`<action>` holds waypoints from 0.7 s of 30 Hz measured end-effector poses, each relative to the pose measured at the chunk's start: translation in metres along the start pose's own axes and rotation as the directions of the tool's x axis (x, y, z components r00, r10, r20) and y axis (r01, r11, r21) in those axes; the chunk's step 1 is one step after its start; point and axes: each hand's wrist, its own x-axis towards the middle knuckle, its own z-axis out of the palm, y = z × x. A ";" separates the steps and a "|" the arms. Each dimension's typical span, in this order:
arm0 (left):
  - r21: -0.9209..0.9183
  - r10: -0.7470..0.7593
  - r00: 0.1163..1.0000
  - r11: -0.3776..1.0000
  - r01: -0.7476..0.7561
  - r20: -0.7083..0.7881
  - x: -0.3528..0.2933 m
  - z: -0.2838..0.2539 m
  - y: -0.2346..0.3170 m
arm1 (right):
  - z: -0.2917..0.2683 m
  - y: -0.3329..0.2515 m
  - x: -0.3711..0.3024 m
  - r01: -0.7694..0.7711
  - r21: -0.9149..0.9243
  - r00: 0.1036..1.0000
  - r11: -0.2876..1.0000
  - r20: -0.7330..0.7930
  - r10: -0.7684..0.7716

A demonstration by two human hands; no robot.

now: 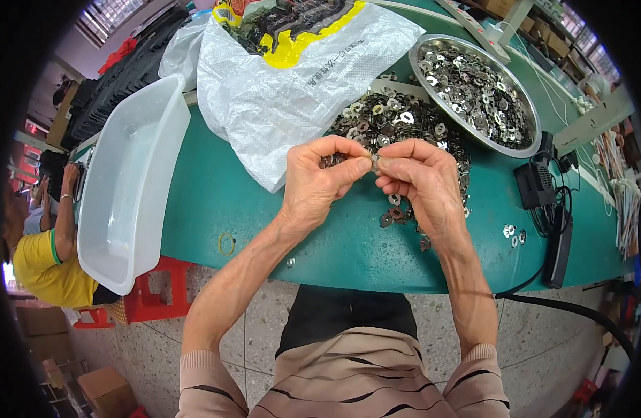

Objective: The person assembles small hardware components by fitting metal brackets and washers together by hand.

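Observation:
My left hand [319, 174] and my right hand [426, 177] meet over the near part of the pile, thumbs and forefingers pinched together. Between the fingertips is a small shiny metal piece [374, 160], mostly covered by them, so its full shape is hidden. Just beyond and beneath my hands spreads a heap of small metal discs with cut-out centres [404, 118], some silver and some dark. A round steel bowl [531, 144] filled with similar metal pieces stands to the far right of the heap. Several loose discs [394, 209] lie beside my right hand.
A white plastic tub [125, 188] stands on the left of the green table [362, 258]. A white woven bag [250, 118] lies behind my hands. A yellow ring [226, 244] rests near the front edge. At right are a black adapter [536, 182] and cables. A person [45, 265] sits at left.

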 end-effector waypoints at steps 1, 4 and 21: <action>0.013 0.027 1.000 1.000 -0.027 -0.007 0.000 0.001 0.000 | 0.000 -0.001 0.000 -0.002 0.001 1.000 1.000 -0.001 0.002; 0.071 0.072 0.997 0.995 -0.071 -0.012 -0.001 0.003 0.001 | 0.000 -0.004 0.001 -0.056 0.017 0.998 0.998 -0.016 0.057; 0.254 0.173 0.985 0.954 -0.162 -0.023 -0.003 0.002 0.003 | -0.001 -0.004 0.002 -0.069 0.030 0.998 0.997 0.011 0.069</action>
